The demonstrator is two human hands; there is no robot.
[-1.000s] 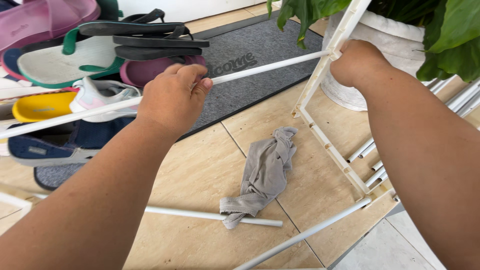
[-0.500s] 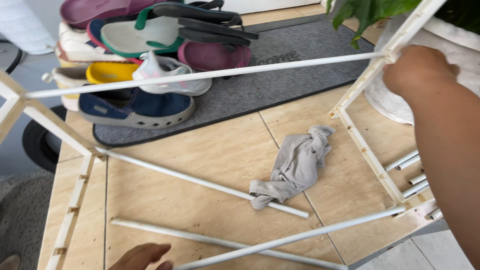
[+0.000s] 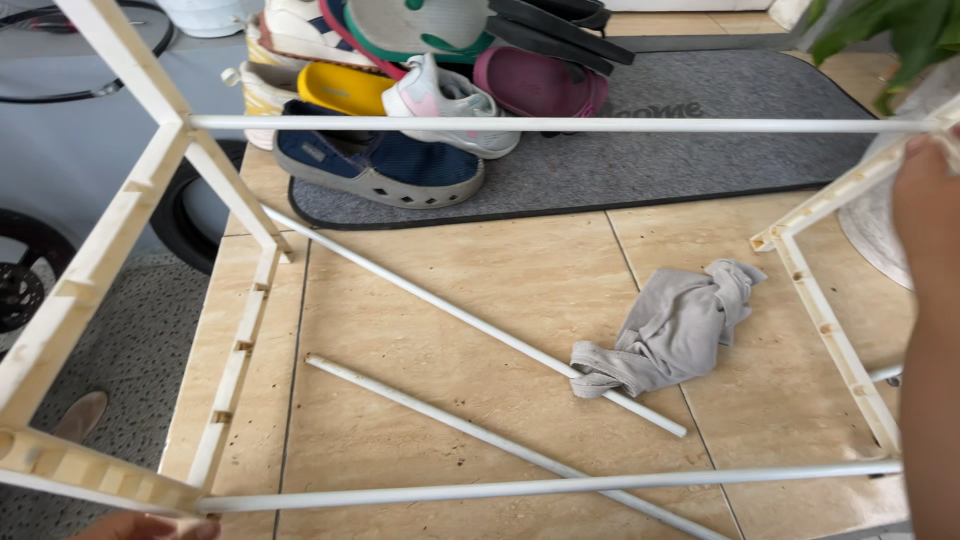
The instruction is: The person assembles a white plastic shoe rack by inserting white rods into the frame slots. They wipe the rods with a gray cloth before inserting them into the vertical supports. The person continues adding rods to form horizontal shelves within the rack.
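Observation:
A cream plastic shoe-rack frame stands half assembled over the tiled floor. Its left side frame (image 3: 120, 235) and right side frame (image 3: 832, 330) are joined by an upper white rod (image 3: 560, 124) and a lower white rod (image 3: 550, 487). My right hand (image 3: 925, 195) grips the top of the right side frame at the picture's right edge. Only a sliver of my left hand (image 3: 150, 526) shows at the bottom left, by the lower corner of the left side frame; its grip is hidden. Two loose white rods (image 3: 470, 325) (image 3: 480, 433) lie on the tiles.
A crumpled grey cloth (image 3: 672, 330) lies on one loose rod's end. Several shoes and sandals (image 3: 400, 95) are piled on a grey doormat (image 3: 720, 150) at the back. A white plant pot (image 3: 880, 235) stands right, a tyre (image 3: 20, 290) left.
The view has swung left, bringing the left side frame into sight. My left hand let go of the upper rod and dropped to the lower left corner. My right hand stays on the right frame.

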